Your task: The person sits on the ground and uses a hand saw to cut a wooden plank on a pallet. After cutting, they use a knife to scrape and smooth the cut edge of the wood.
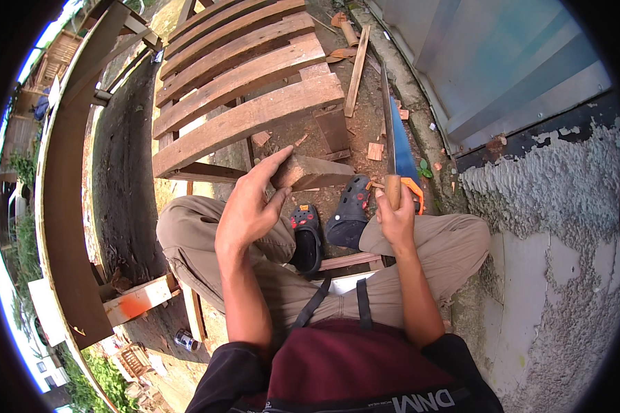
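My left hand is at the near end of a short wooden block, its thumb and fingers stretched apart beside the block. Whether the fingertips touch it is hard to tell. In my right hand is the wooden handle of a machete, its long, narrow dark blade pointing away from me. A handsaw with a blue blade and an orange handle lies just right of the machete, partly hidden by it and my hand.
A slatted wooden pallet stands ahead. Wood chips and a thin wooden strip lie on the ground. To the right are a metal sheet and a rough wall. A wooden frame rises at left.
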A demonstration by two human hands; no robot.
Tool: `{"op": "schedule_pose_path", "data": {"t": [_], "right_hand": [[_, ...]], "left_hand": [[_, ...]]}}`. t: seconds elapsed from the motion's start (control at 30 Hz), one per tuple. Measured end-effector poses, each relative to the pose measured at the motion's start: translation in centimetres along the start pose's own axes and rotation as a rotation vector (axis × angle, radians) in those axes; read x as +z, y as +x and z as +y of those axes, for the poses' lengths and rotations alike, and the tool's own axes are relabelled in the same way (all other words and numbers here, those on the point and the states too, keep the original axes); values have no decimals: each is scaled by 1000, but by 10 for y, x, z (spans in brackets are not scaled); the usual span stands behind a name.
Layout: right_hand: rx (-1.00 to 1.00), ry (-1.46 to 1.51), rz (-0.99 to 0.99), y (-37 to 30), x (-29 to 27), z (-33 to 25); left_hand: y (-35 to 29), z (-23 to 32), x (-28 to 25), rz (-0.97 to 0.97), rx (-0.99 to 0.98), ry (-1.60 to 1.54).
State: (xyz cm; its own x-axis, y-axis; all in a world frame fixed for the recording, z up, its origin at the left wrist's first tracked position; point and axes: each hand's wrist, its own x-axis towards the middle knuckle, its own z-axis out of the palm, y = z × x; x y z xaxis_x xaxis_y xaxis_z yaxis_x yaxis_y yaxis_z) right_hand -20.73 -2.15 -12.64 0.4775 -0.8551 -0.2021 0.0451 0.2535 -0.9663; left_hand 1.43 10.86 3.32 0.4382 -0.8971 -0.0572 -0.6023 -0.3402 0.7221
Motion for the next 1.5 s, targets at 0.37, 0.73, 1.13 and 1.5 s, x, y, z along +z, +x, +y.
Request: {"op": "schedule_pose_path", "data": {"t": [0.37, 0.73, 1.13, 1.5], "right_hand": [[-49, -148, -90, -45, -5, 70], [-88, -192, -247, -49, 14, 63], [-9, -172, -317, -48, 14, 56], [-130, -249, -137, -51, 12, 48]], "left_hand": [[-17, -8, -3, -36, 52, 57], [-54, -68, -14, 116, -55, -72], [-58, -70, -12, 89, -112, -54], [-29, -34, 35, 483, 18, -16]]}}
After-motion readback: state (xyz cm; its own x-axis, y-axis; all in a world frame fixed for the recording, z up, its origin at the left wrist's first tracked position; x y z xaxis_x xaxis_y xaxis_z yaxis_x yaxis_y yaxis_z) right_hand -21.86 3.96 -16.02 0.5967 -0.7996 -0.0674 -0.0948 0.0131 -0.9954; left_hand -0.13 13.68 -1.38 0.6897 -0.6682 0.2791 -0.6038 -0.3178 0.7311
